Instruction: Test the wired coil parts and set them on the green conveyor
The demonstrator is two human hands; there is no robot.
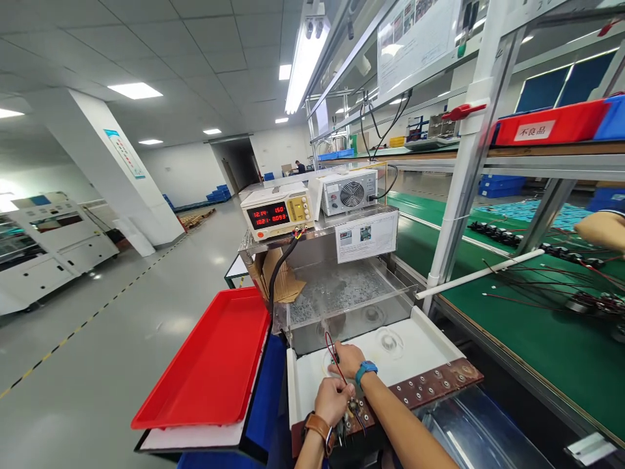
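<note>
At the left, one red tray [200, 358] is seen, then one power supply [270, 216] with lit digits, perched on a metal shelf. Below it, one red wire [340, 373] is looped up between two hands, above one white tray [430, 339]. The wire is pinched by the left hand [332, 398], fingertips closed; the right hand [348, 360] is curled just beyond, near the loop, though what is gripped there cannot be told for certain. The step in hand is judged to be wire positioning; a steady pinch and fine alignment seem called for next. Further right, one fan-fronted unit [350, 194], one red bin [551, 120] and, over the green desk [532, 339], one co-worker's forearm [603, 231] are seen.
</note>
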